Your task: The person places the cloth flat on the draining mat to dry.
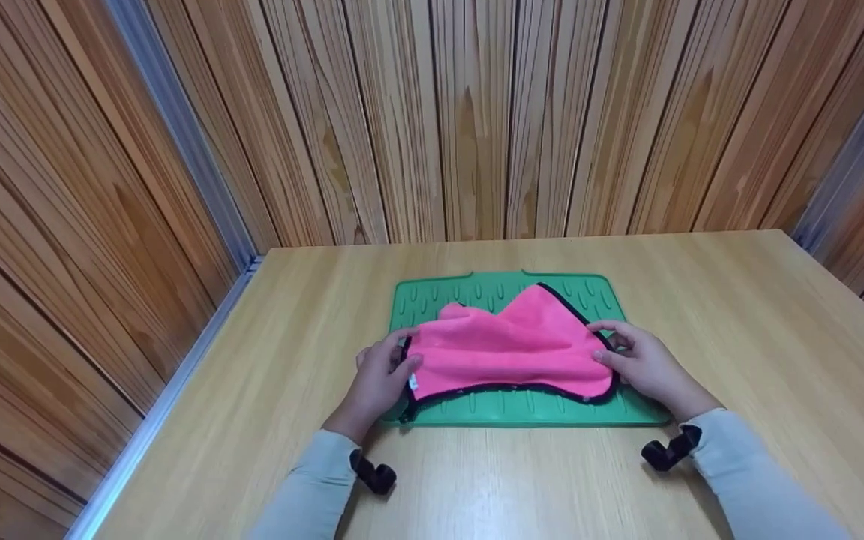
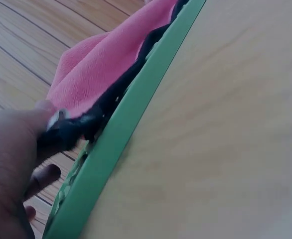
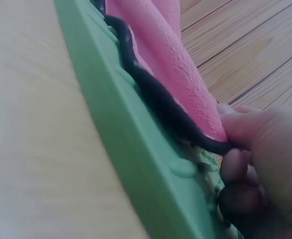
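A pink cloth [image 1: 507, 345] with a black edge lies rumpled over a green ridged mat [image 1: 522, 412]. Its far right corner points up toward the back of the mat. At the cloth's left edge my left hand [image 1: 381, 375] pinches it between thumb and fingers, near a small white tag [image 1: 412, 382]. The right hand [image 1: 646, 364] pinches the right edge, thumb on top. In the left wrist view the thumb presses on the pink cloth [image 2: 106, 69] near its dark edging. Fingers of the right hand [image 3: 270, 159] grip the black edging [image 3: 161, 102] in the right wrist view.
The mat rests on a light wooden table [image 1: 289, 315]. Wood-plank walls [image 1: 469, 120] stand behind and at the sides, with a metal strip [image 1: 169, 397] along the table's left edge. Black wrist mounts [image 1: 376, 474] sit on both sleeves.
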A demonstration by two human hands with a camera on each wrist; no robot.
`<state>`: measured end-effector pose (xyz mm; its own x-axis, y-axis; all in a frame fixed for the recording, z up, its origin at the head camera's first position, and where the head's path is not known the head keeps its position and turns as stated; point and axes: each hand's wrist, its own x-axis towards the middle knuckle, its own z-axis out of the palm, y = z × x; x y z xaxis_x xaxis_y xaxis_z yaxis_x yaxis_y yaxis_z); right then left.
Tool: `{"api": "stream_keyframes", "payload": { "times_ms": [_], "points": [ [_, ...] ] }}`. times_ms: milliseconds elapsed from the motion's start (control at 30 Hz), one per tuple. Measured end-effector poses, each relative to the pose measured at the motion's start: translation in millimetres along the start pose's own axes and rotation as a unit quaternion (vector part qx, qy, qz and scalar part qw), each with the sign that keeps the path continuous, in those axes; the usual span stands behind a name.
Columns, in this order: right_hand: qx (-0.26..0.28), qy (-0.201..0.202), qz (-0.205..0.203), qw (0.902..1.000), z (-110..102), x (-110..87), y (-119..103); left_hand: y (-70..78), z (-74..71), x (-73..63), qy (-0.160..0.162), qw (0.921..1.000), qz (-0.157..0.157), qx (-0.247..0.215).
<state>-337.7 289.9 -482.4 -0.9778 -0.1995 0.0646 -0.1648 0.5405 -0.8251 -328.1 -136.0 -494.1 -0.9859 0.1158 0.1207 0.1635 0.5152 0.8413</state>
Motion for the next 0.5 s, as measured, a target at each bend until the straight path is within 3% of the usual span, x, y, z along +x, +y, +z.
{"api": "stream_keyframes", "payload": {
  "times_ms": [267, 500],
  "points": [
    [0.033, 0.011, 0.000, 0.9994, -3.5, -3.3, 2.1, -2.5, -1.9, -1.5, -0.001, 0.9995, -0.022, -0.022],
    [-0.018, -0.008, 0.005, 0.9998, -2.2, -3.0, 1.7, -3.8, 1.1, 1.0, -0.015, 0.9991, -0.012, 0.037]
  ]
}}
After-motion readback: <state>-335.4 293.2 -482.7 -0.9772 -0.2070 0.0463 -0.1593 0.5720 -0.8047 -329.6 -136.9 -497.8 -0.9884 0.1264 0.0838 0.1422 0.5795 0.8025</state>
